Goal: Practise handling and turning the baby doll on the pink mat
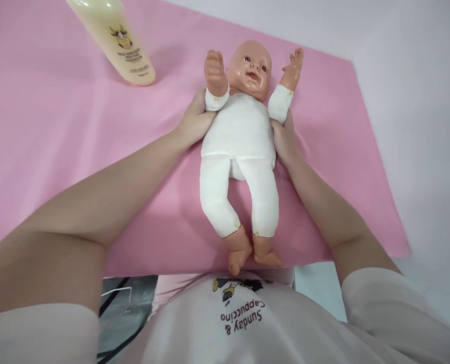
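A baby doll [240, 131] with a white cloth body and plastic head, hands and feet lies face up, its feet toward me. My left hand [198, 119] grips the doll's side under one arm, thumb on the chest edge and the other fingers hidden beneath. On the opposite side my right hand [284, 136] holds the doll under its other arm, with most fingers out of sight behind it. Both doll arms point upward. The legs hang slightly bent, with the feet near the pink cloth's front edge.
A pink cloth [77, 126] covers the table. Toward the back left lies a yellowish lotion bottle [128, 50] with a cow picture, its top cut off by the frame. A white wall [418, 101] borders the right side. Dark cables [113, 298] show below the table edge.
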A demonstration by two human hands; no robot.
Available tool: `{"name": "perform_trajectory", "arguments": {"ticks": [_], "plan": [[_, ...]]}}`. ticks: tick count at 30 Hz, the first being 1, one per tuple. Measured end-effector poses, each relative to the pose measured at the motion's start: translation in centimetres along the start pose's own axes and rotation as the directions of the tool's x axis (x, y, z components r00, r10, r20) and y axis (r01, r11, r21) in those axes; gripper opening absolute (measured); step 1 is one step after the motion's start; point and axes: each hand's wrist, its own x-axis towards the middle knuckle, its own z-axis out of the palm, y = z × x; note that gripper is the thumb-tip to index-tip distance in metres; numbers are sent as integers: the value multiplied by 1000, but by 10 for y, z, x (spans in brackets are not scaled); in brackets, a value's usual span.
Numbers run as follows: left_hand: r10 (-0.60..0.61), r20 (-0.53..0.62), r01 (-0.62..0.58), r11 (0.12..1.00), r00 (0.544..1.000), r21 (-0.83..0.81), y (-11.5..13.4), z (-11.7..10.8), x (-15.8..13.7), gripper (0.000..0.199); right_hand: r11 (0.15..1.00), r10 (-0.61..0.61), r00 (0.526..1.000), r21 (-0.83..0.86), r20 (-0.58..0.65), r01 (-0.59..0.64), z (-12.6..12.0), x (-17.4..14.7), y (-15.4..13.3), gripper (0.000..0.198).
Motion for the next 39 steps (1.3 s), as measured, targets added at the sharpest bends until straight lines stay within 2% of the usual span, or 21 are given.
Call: {"name": "perform_trajectory", "arguments": {"ticks": [4, 19, 22, 29, 33, 39], "plan": [[-19, 10, 19, 1000, 1000, 21, -1, 0, 1, 58, 1000, 7, 1000, -22, 19, -7, -1, 1, 1, 53], [16, 0, -16, 1000, 1000, 24, -9, -2, 3, 63, 999, 34, 999, 30, 14, -34, 0, -4, -9, 60], [-11, -5, 11, 1000, 1000, 14, -6, -2, 2, 64, 998, 42, 999, 40, -1, -42, 1, -4, -10, 61], [-10, 10, 10, 1000, 1000, -21, 1, -1, 2, 66, 995, 56, 998, 88, -9, -55, 2, -7, -14, 57], [-39, 21, 38, 999, 999, 37, -1, -1, 2, 62, 998, 43, 999, 45, 6, -43, 0, -5, -10, 58], [-26, -8, 26, 1000, 1000, -5, -4, 0, 3, 64, 999, 13, 1000, 47, -14, -12, 1, -5, -9, 52]]}}
